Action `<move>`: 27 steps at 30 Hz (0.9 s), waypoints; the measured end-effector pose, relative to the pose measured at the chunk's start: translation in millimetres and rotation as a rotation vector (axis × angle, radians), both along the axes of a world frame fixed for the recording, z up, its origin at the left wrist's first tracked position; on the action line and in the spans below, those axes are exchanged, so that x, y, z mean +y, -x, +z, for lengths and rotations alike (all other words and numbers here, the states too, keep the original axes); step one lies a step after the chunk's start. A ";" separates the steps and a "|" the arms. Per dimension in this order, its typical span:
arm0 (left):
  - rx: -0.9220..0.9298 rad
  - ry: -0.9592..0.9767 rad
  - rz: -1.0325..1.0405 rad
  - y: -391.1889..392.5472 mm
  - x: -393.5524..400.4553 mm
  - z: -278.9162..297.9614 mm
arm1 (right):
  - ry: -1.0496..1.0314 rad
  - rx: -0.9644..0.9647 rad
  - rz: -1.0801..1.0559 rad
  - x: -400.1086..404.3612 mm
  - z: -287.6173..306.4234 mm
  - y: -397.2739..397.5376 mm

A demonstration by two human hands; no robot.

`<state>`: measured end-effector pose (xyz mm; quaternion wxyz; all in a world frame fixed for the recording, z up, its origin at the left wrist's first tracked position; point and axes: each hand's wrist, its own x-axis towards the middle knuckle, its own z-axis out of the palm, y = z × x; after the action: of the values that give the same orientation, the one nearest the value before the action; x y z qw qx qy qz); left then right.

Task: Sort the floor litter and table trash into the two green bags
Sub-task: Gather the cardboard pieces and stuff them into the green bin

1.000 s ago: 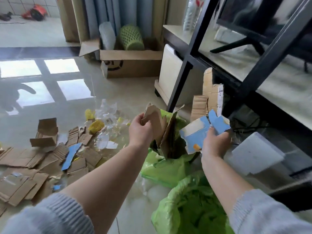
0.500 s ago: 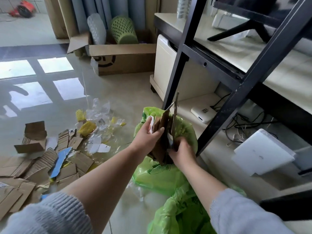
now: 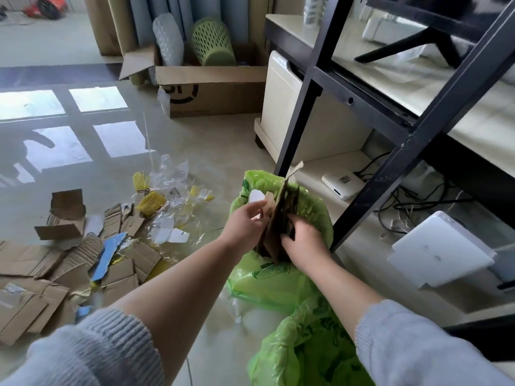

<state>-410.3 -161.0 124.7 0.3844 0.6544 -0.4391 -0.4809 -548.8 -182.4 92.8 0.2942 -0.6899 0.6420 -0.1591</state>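
Torn cardboard pieces (image 3: 50,263), yellow foam netting (image 3: 150,202) and clear plastic wrap (image 3: 172,176) scattered on the floor at left. Centre: left hand (image 3: 245,225) and right hand (image 3: 302,242) gripping upright cardboard sheets (image 3: 281,218) inside the far green bag (image 3: 278,282). Near green bag (image 3: 309,349) open below right; black shelf frame (image 3: 412,135) beyond.

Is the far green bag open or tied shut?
Open. The far bag's mouth gapes, cardboard pieces stand upright in it, and both the left hand and right hand are at them.
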 end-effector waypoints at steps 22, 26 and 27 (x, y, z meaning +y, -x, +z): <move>-0.282 -0.286 0.602 -358.4 343.3 -17.6 | -0.243 0.084 0.832 258.1 -76.8 -259.9; -0.228 -0.387 0.628 -378.5 381.1 -68.3 | -0.379 0.325 0.862 273.9 -124.6 -290.5; -0.219 -0.412 0.632 -379.0 388.7 -82.8 | -0.393 0.374 0.871 276.2 -133.7 -295.0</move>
<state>-31.3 227.7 41.9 0.3251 0.8682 -0.1487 -0.3442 -253.8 93.8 -40.9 0.3374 -0.8418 0.3544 0.2278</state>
